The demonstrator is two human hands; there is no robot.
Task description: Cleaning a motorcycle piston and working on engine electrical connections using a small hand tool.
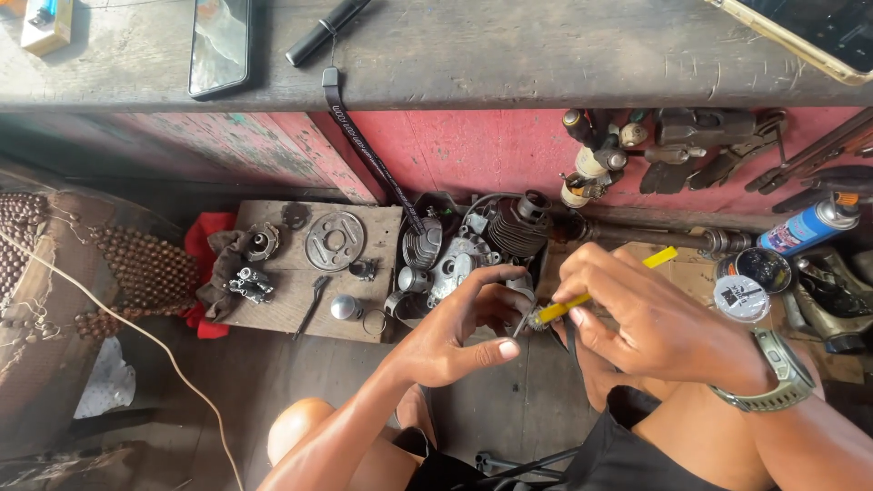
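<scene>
Two hands (464,332) (650,318), one yellow screwdriver (605,286), one engine (473,250)

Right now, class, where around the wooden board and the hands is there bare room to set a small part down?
Bare floor shows below the wooden board, left of the left hand. The bench top is bare right of the black torch. The engine parts, the right hand and the tins are crowded.

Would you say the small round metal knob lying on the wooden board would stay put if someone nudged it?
Probably not. The metal knob looks domed and smooth, so it may roll or skid across the flat wooden board. Its shiny surface suggests a slippery pinch. Being small solid-looking metal, it likely feels heavy for its size.
</scene>
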